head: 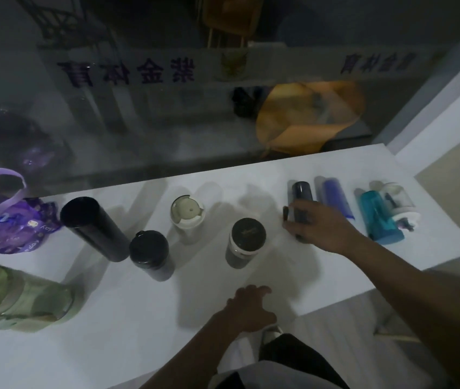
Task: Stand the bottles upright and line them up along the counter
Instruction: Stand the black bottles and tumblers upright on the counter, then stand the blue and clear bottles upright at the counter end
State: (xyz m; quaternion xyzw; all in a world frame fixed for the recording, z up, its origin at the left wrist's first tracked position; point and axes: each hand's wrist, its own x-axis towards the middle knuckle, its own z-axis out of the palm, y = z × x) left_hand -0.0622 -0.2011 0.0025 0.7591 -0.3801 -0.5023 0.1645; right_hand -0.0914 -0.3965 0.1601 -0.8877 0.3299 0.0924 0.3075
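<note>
1. Bottles are spread over the white counter (127, 327), some upright and some lying down, in the one head view.
2. Four stand upright in a loose group near the middle: a tall black bottle (94, 228), a shorter black bottle with a flip lid (150, 255), a pale bottle with a cream lid (187, 217), and a grey bottle with a dark round lid (247, 241).
3. The pale bottle is farther back, near the glass panel (138, 122); the other three are closer to the person and do not make a straight line.
4. On the right side four bottles lie flat, side by side: a dark bottle (301, 197), a blue-violet bottle (335, 197), a teal bottle (377, 217) and a clear bottle with a white cap (397, 203).
5. The right hand (318, 226) reaches over the counter and its fingers are closed around the lying dark bottle, which rests on the counter.
6. The left hand (248, 307) rests at the near edge of the counter with the fingers loosely curled; it seems to hold nothing, but the picture is dim there.
7. At the far left a purple bag (6, 223) sits on the counter, and a green bag (23, 299) lies in front of it, near the tall black bottle.
</note>
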